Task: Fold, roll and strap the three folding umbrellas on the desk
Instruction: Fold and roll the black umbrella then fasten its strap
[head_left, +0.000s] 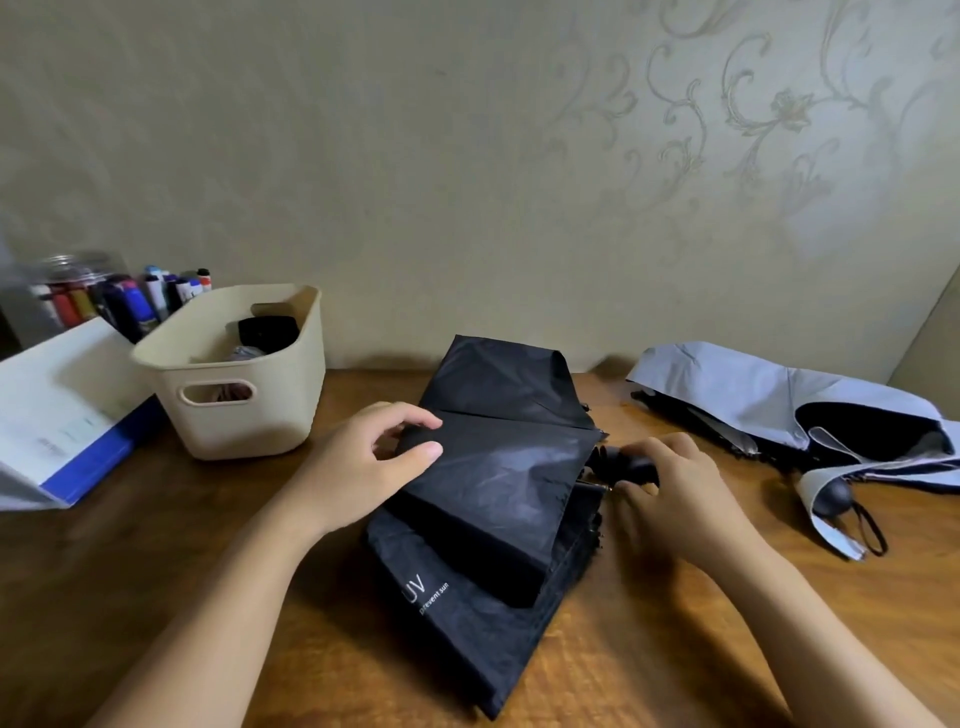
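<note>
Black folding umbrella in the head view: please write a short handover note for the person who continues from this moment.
Left hand pinches a canopy fold of the black fabric folding umbrella, which lies mid-desk.
Right hand grips its black handle.
Pale grey folding umbrella lies loose and unstrapped on the wooden desk, to the right.
Done: black canopy panels partly folded flat.
Left: roll and strap it, then fold, roll and strap the grey one.
A third umbrella is not plainly visible; dark things lie in the cream plastic basket.
</note>
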